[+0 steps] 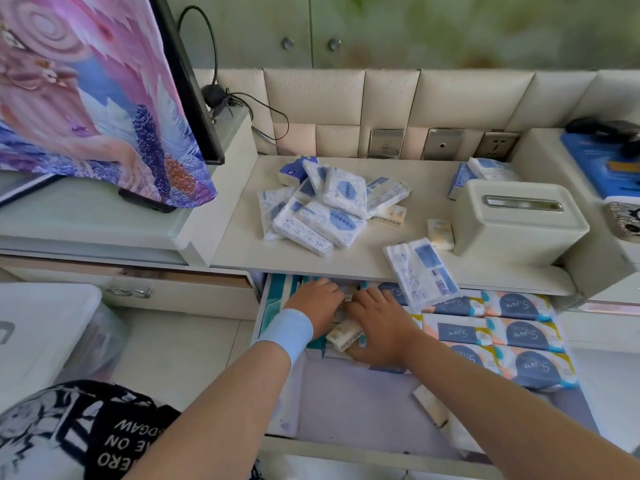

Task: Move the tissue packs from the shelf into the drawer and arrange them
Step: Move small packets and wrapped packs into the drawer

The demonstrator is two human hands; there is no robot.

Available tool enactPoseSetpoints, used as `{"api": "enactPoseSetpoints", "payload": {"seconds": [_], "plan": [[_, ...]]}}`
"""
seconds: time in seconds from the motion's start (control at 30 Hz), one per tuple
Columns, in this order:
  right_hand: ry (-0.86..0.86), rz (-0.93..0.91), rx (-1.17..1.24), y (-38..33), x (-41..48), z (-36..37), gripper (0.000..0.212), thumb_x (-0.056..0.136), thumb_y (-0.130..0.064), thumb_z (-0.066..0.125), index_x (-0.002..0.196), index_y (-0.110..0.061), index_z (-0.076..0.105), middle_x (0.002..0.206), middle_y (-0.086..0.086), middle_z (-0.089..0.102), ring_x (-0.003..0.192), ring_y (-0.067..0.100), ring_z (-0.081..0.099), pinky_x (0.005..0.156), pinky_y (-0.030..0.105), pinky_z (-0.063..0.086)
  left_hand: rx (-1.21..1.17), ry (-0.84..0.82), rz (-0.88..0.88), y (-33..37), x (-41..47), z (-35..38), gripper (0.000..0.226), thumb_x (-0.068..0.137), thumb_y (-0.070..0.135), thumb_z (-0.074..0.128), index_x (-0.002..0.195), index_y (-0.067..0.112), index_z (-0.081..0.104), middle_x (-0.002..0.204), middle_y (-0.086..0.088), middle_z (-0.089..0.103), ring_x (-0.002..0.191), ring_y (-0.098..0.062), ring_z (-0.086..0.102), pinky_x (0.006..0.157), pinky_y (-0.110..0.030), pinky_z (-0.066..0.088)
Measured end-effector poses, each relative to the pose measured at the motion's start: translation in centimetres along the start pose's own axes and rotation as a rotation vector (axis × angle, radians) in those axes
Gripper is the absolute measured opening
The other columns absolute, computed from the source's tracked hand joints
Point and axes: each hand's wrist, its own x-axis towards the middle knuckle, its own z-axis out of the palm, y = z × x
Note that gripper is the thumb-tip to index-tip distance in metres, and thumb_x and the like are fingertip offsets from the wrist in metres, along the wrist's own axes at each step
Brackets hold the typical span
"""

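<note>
- Inside the open drawer (346, 407), toward its back left part, both hands are laid close together over small packs.
- The right hand (379, 327) is placed flat, fingers stretched and a little spread, pressing down; nothing is clasped by it.
- A small cream tissue pack (341, 336) is seen between the two hands, touched by the right thumb.
- The left hand (315, 304), with a light blue wristband (287, 330) on the wrist, is reached forward; its fingertips are hidden under the shelf edge, so it cannot be told if something is gripped.
- To the right of the hands, large packs with dark blue labels (519, 334) are arranged in rows in the drawer, touching one another.
- Another cream pack (429, 403) is lying near the front right of the drawer.
- On the shelf (346, 261) above, one white-and-blue pack (420, 271) is overhanging the front edge, just above the right hand.
- A loose pile of white-and-blue tissue packs (325, 209) is left on the middle of the shelf, packs overlapping.
- Two small cream packs (440, 233) are lying between the pile and a white tissue box (516, 220).
- A few more packs (485, 168) are seen behind the box.
- At far left, a screen is covered by a patterned cloth (86, 91).
</note>
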Motion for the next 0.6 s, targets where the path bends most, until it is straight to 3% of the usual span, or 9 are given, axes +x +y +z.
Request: {"api": "enactPoseSetpoints", "payload": {"seconds": [0.13,0.3,0.4,0.5,0.6], "plan": [[0.009,-0.022,-0.001,0.5,-0.7,0.9,0.041,0.077,-0.061,0.058,0.092,-0.025,0.07,0.1,0.002,0.056,0.092,0.024,0.051,0.078,0.038,0.045,0.065,-0.062,0.007,0.7,1.8,0.0,0.035,0.087,0.011,0.06,0.122,0.015,0.056,0.126,-0.003,0.056,0.123,-0.024,0.046,0.102,-0.033,0.034],[0.141,-0.043,0.06,0.0,-1.3,1.0,0.038,0.08,-0.059,0.056,0.089,-0.025,0.071,0.097,0.0,0.058,0.089,0.023,0.051,0.075,0.036,0.04,0.09,-0.088,-0.047,1.7,3.3,0.5,0.032,0.089,0.022,0.058,0.121,0.017,0.058,0.124,-0.002,0.062,0.121,-0.023,0.053,0.106,-0.032,0.029],[0.125,-0.075,0.051,-0.1,-1.4,0.8,0.039,0.083,-0.059,0.051,0.08,-0.025,0.071,0.096,0.002,0.059,0.089,0.023,0.051,0.076,0.037,0.039,0.069,-0.045,-0.063,2.0,3.4,0.7,0.025,0.095,0.02,0.05,0.119,0.016,0.06,0.123,-0.004,0.064,0.12,-0.023,0.055,0.106,-0.03,0.028],[0.104,-0.084,0.063,-0.3,-1.3,0.7,0.032,0.081,-0.052,0.057,0.078,-0.023,0.069,0.091,0.001,0.06,0.088,0.024,0.053,0.076,0.037,0.039,0.011,-0.002,-0.043,1.5,2.7,0.3,0.024,0.096,0.018,0.047,0.116,0.014,0.06,0.122,-0.005,0.063,0.118,-0.026,0.055,0.099,-0.032,0.034],[0.071,-0.097,0.04,-0.8,-1.1,0.1,0.034,0.077,-0.051,0.052,0.075,-0.021,0.068,0.083,-0.001,0.063,0.081,0.023,0.054,0.074,0.034,0.041,-0.219,0.052,-0.077,0.7,1.1,-1.2,0.024,0.089,0.012,0.051,0.11,0.015,0.063,0.114,-0.004,0.063,0.108,-0.026,0.056,0.085,-0.034,0.042]]}}
